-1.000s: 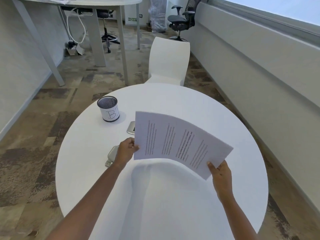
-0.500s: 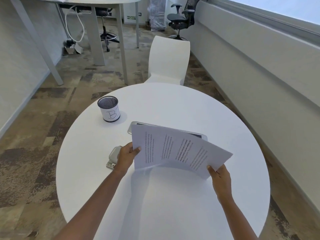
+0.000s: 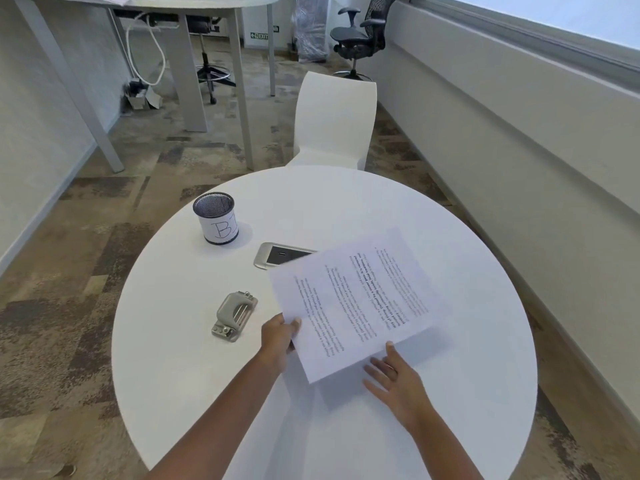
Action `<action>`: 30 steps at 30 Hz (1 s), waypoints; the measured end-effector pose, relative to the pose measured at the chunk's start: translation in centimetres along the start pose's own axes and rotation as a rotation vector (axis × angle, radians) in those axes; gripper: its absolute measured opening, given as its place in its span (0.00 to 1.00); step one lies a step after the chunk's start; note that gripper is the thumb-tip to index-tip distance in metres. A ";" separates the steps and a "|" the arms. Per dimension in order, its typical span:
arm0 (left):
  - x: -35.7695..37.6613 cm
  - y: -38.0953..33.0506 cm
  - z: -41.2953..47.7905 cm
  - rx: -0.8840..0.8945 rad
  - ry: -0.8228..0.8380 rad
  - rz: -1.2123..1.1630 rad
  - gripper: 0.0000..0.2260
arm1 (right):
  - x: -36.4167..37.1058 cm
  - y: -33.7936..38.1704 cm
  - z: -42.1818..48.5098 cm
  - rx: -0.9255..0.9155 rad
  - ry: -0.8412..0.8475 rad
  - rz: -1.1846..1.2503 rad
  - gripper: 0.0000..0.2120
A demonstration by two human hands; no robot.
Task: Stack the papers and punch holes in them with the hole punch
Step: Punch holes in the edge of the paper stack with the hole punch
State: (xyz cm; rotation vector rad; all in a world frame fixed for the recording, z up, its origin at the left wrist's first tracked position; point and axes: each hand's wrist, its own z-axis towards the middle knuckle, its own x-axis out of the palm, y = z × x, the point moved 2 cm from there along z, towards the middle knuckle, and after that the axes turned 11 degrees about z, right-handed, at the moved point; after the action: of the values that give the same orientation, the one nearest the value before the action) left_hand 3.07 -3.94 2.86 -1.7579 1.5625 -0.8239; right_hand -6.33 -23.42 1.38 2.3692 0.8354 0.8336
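- On the round white table (image 3: 207,375), toward the far left: a black wire-mesh pen cup (image 3: 216,218) wrapped in a white label with a handwritten "B".
- Set flat in the tabletop near its middle: a silver-framed power socket panel (image 3: 277,255), its right end hidden beneath the far corner of the paper.
- Left of centre, lying flat: a grey metal two-hole punch (image 3: 234,315), apart from both hands and clear of the sheets.
- Printed white papers (image 3: 353,299) held low over the table, slightly blurred, text running sideways, near edge casting a shadow on the surface.
- Left hand (image 3: 278,339) pinching the papers at their left near corner, thumb on top, fingers underneath.
- Right hand (image 3: 398,379) open, fingers spread, just beside the papers' near edge; impossible to tell whether the thumb tip touches the sheet.
- Beyond the table: a white moulded chair (image 3: 334,119), a grey-legged desk (image 3: 187,64) with cables hanging below, a black mesh office chair (image 3: 360,32), patchy brown-grey carpet (image 3: 69,271), a pale wall ledge along the right.
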 end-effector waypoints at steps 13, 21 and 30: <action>-1.1 1.2 -0.9 -0.054 0.111 -0.093 0.07 | -0.1 2.3 0.0 -0.290 -0.072 -0.230 0.10; -2.9 -1.3 0.3 0.171 0.233 0.477 0.08 | -0.9 3.6 -1.0 -0.344 0.110 -0.454 0.11; -1.0 -5.3 -0.2 0.574 0.160 0.330 0.11 | 2.4 6.1 -2.1 -0.765 0.060 -0.573 0.09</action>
State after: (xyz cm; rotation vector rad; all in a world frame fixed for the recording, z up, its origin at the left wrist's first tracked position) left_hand 5.98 -2.47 7.15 -1.0176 1.4683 -1.1238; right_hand -3.89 -25.48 7.47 1.3538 0.9357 0.7864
